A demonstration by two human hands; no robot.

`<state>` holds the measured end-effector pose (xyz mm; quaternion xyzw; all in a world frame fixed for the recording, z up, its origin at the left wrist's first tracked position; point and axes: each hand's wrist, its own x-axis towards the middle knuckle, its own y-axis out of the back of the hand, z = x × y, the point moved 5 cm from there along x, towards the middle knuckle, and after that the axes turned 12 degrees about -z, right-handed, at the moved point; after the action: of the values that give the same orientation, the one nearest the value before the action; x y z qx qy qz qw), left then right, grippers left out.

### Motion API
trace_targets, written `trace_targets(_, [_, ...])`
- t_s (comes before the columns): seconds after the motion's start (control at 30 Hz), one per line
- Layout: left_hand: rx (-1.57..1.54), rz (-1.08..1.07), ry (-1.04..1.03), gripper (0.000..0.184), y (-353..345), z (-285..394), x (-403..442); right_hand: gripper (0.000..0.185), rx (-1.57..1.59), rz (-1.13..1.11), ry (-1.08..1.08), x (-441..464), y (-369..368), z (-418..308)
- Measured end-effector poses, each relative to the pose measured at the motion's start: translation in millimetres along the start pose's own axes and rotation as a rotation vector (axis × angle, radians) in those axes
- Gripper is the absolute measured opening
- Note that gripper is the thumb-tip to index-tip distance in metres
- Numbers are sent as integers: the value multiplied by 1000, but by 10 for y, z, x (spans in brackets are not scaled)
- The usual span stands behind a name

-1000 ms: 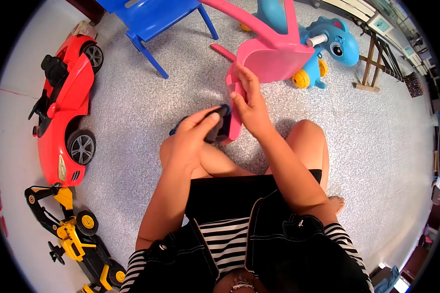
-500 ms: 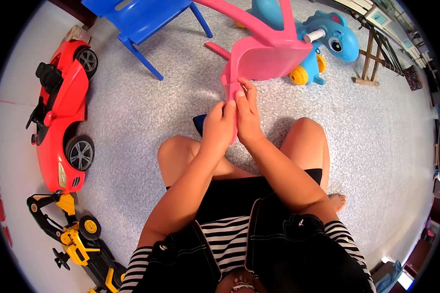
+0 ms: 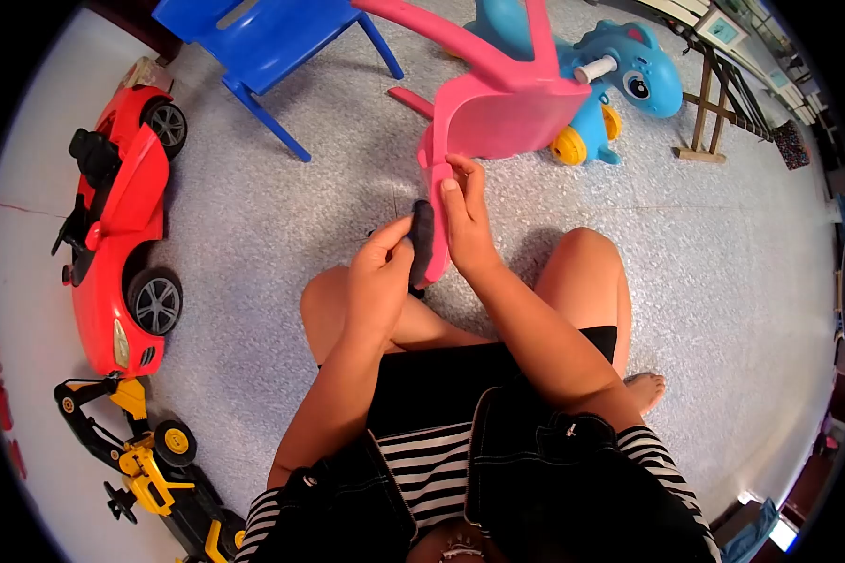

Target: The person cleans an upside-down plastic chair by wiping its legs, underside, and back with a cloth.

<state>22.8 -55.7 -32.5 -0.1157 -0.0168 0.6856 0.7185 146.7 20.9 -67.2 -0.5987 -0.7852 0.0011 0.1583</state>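
A pink plastic chair (image 3: 516, 117) is tipped over in front of me, one leg pointing toward my body. My right hand (image 3: 469, 220) is closed around that leg from the right side, its thumb lying along it. Between the thumb and fingers of my left hand (image 3: 377, 286) is a dark grey cloth-like pad (image 3: 422, 246), which lies against the left side of the same leg near its end. What the pad is made of is not clear. Small dark bits show behind my left hand, mostly hidden.
A blue chair (image 3: 268, 42) stands ahead on the left. Behind the pink chair is a blue ride-on animal (image 3: 652, 80) with yellow wheels. A red toy car (image 3: 122, 235) and a yellow-black toy digger (image 3: 145, 464) line the left wall. A folding wooden stool (image 3: 709, 117) stands far right.
My left hand has come off the pink leg, moved left and slightly down, and now holds the dark pad against it. My right hand stays on the leg.
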Motion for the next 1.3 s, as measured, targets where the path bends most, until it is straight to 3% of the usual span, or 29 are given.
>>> trace_targets(0.03, [257, 13, 5, 37, -1, 55, 33, 38, 3, 2, 0, 2, 9, 2])
trace_targets(0.07, [268, 9, 88, 29, -5, 56, 37, 38, 27, -8, -16, 0, 16, 17])
trace_targets(0.2, [495, -17, 25, 25, -6, 122, 285, 38, 29, -28, -27, -17, 28, -11])
trace_targets(0.27, [669, -242, 304, 30, -27, 88, 422, 39, 50, -17, -22, -11, 43, 12])
trace_targets(0.4, [625, -200, 283, 28, -24, -61, 505, 42, 61, -4, -12, -18, 25, 18])
trace_targets(0.5, [551, -53, 186, 31, -133, 39, 490, 44, 65, 14, -30, -9, 43, 9])
trace_targets(0.63, [661, -31, 181, 37, -203, 98, 448, 42, 36, 7, -52, 25, 78, 4])
trace_targets(0.7, [575, -35, 113, 37, -215, 42, 416, 41, 100, 4, -90, 89, 93, 0])
trace_targets(0.83, [563, -128, 221, 36, -175, -193, 120, 45, 249, 81, -239, 169, 97, -51])
trace_targets(1.0, [593, -91, 45, 38, -106, -297, -169, 49, 186, 9, -433, 296, 43, 84])
trace_targets(1.1, [625, -4, 193, 44, -141, -271, -59, 49, 162, -44, -445, 259, 2, 147])
trace_targets(1.3, [483, 31, 213, 48, -241, -258, 270, 47, 148, -51, -366, 303, 84, 131])
